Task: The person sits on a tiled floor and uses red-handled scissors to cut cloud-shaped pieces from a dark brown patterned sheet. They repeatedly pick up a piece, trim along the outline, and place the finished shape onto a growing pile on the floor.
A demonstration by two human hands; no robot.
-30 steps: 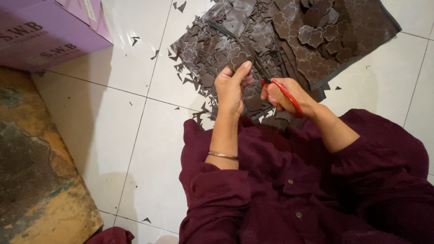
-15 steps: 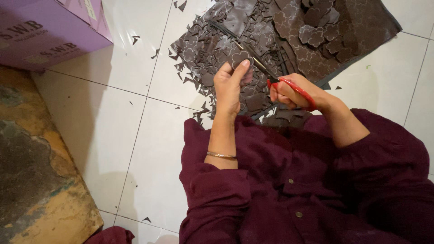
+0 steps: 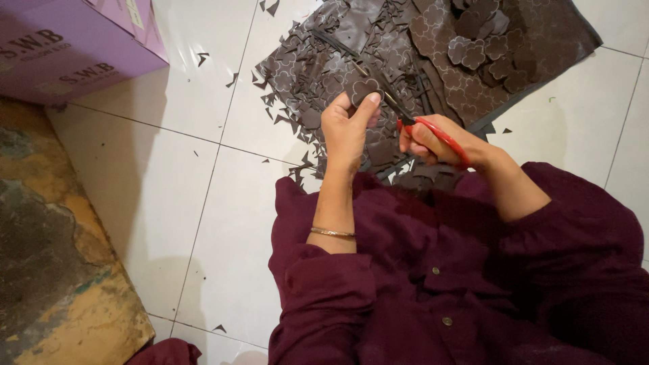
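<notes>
Left hand (image 3: 346, 128) pinches a small brown cut-out (image 3: 362, 89) between thumb and fingertips, at 12 o'clock of the torso. Right hand (image 3: 433, 140) grips red-handled scissors (image 3: 412, 122), blades at the piece's edge. Risk: blade nicking the thumb, so near the cutting line.

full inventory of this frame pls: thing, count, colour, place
Small dark brown flower-shaped cut piece: one, pinched in left hand, at the scissor blades.
Red-handled scissors: one, in right hand.
Dark brown sheet printed with flower outlines: count unclear, spread on floor, top right.
Cut brown flower pieces: several, piled on the sheet.
Dark brown offcut scraps: many, scattered on tiles beside the sheet.
Purple cardboard box: one, top left.
White floor tiles: centre.
Worn brown-yellow mat: one, bottom left.
Thin gold bangle: one, left wrist.
Maroon buttoned garment: one, worn.
Left hand: holding piece.
Right hand: gripping scissors.
</notes>
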